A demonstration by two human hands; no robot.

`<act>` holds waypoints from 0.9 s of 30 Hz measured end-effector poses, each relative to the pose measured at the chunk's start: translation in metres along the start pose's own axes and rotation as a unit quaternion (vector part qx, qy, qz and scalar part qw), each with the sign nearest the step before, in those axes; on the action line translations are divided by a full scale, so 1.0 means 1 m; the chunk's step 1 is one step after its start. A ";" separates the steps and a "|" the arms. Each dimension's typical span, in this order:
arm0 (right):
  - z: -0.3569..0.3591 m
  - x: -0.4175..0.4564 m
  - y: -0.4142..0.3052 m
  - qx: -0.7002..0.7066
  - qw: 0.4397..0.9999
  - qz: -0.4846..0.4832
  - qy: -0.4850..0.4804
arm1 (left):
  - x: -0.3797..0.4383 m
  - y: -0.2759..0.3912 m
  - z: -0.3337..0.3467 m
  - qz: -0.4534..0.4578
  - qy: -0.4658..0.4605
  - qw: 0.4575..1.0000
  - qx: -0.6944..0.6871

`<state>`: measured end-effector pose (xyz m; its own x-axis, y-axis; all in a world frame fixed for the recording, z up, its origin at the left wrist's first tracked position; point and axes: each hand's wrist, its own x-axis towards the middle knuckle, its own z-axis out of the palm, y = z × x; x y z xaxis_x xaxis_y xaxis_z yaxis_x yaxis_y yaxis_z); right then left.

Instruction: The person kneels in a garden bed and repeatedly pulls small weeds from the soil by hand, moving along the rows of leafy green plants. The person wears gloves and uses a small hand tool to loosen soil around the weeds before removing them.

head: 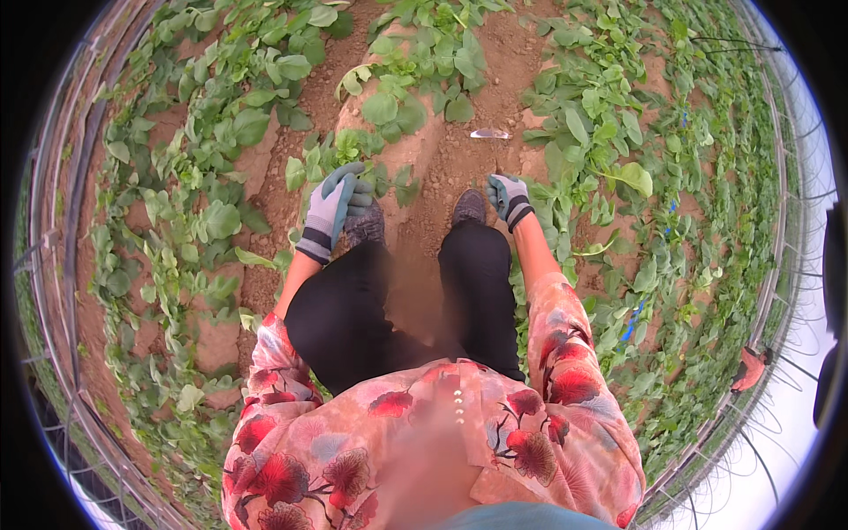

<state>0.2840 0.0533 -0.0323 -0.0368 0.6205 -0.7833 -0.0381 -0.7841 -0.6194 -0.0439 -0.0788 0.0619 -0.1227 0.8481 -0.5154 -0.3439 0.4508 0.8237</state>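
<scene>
My left hand (341,202), in a grey and teal work glove, is beside the low leafy plants (351,144) on the soil ridge, in front of my left shoe. Its fingers are loosely bent, and whatever is under them is hidden. On the other side, my right hand (509,197), gloved the same way, is curled in a fist just right of my right shoe. A small bladed hand tool (490,134) shows a pale, shiny blade just ahead of this fist, over the bare furrow. Its thin shaft seems to run back into my right hand; the grip is hidden.
Rows of leafy plants (218,218) run along both sides, with a brown soil furrow (457,159) between. Blue strips (633,321) lie among the plants at right. Another person (750,370) is far off at the right edge. Greenhouse hoops and rails curve around the rim.
</scene>
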 end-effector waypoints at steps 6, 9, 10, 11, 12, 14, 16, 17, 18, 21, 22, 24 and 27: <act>-0.002 0.064 -0.031 -0.009 0.998 -0.045 0.036 | 0.020 -0.008 -0.003 -0.026 0.058 0.998 0.023; 0.006 0.110 -0.062 -0.088 0.992 -0.057 0.072 | 0.045 -0.023 -0.012 -0.013 -0.045 0.996 0.082; 0.008 0.127 -0.076 -0.123 0.988 -0.068 0.065 | 0.055 -0.024 -0.014 0.002 -0.082 0.991 0.104; 0.007 0.150 -0.088 -0.138 0.985 -0.085 0.062 | 0.071 -0.027 -0.024 0.036 -0.119 0.972 0.199; 0.004 0.174 -0.103 -0.151 0.981 -0.104 0.062 | 0.088 -0.015 -0.017 0.091 -0.117 0.959 0.242; 0.004 0.223 -0.134 -0.124 0.975 -0.130 0.133 | 0.118 0.014 -0.009 0.116 -0.117 0.927 0.338; 0.018 0.261 -0.159 -0.121 0.964 -0.203 0.125 | 0.135 0.018 -0.006 0.091 -0.064 0.937 0.331; 0.015 0.279 -0.170 -0.105 0.965 -0.196 0.139 | 0.139 0.017 -0.004 0.084 -0.067 0.941 0.320; 0.017 0.289 -0.165 -0.109 0.968 -0.166 0.155 | 0.135 0.016 -0.004 0.069 -0.061 0.946 0.312; -0.063 0.328 -0.142 -0.289 0.888 -0.196 0.298 | 0.142 -0.008 0.009 0.124 -0.122 0.910 0.376; -0.027 0.313 -0.096 -0.379 0.856 -0.177 0.304 | 0.129 -0.013 -0.003 0.157 -0.117 0.871 0.451; -0.032 0.274 -0.047 -0.449 0.839 -0.155 0.267 | 0.124 -0.012 -0.010 0.129 -0.121 0.875 0.450; -0.044 0.220 0.013 -0.483 0.823 -0.156 0.255 | 0.124 0.003 0.000 0.072 -0.095 0.904 0.410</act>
<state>0.3192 0.1793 -0.2153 0.2579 0.9022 -0.3458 0.8543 -0.3801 -0.3546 -0.0600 0.0281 0.0003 0.0773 0.9115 -0.4039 0.4790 0.3213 0.8169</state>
